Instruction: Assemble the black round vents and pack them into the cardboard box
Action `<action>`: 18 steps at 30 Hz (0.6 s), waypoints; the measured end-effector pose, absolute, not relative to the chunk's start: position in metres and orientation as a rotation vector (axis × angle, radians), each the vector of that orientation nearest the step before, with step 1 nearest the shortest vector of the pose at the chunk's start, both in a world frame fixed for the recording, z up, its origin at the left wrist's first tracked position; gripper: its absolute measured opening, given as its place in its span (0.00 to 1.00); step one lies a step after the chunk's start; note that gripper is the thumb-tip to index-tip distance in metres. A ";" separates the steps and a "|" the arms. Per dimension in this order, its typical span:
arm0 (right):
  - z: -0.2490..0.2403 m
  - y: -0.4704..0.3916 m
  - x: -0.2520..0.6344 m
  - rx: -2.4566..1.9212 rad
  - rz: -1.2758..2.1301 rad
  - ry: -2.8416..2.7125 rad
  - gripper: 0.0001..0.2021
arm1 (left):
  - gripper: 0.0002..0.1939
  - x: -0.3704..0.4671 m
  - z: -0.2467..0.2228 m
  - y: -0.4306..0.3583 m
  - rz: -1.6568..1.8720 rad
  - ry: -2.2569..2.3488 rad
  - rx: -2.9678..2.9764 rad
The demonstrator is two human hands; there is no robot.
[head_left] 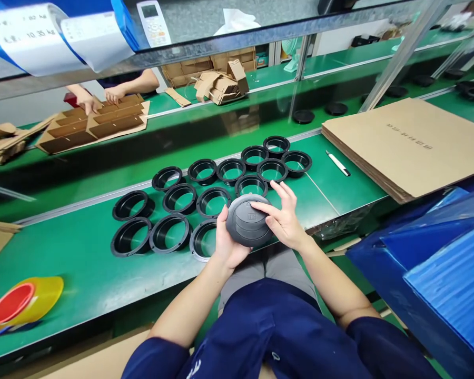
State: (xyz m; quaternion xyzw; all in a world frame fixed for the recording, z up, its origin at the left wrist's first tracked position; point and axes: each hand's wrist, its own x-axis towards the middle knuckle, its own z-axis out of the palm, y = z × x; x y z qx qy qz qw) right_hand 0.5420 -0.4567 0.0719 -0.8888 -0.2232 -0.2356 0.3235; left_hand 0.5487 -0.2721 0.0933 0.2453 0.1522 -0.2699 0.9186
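Note:
A round dark grey vent cover, with curved ridges and a small moulded mark on its face, is held above the bench's front edge. My left hand grips it from the left and below, with the thumb along its rim. My right hand lays the index fingertip on the upper face, while the other fingers are spread and the thumb is close to the right edge. Several black flanged rings stand in rows on the green bench just beyond my hands. One ring lies partly behind my left hand.
A white cutter lies beside stacked cardboard sheets at the right. Blue bins stand near my right arm. Yellow and red tape rolls sit at left. Across the conveyor, another person's hands work on cardboard dividers.

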 end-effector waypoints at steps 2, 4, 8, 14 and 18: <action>0.070 -0.452 0.546 -2.313 -0.597 -0.569 0.31 | 0.27 0.549 0.092 -0.274 -0.536 0.315 0.526; 0.068 -0.451 0.549 -2.262 -0.568 -0.570 0.33 | 0.26 0.550 0.091 -0.274 -0.533 0.304 0.536; 0.073 -0.452 0.551 -2.096 -0.466 -0.538 0.35 | 0.28 0.551 0.091 -0.273 -0.593 0.260 0.506; 0.077 -0.456 0.550 -1.874 -0.354 -0.388 0.32 | 0.32 0.558 0.091 -0.270 -0.670 0.254 0.483; 0.071 -0.459 0.547 -1.878 -0.334 -0.393 0.31 | 0.32 0.559 0.088 -0.270 -0.665 0.228 0.459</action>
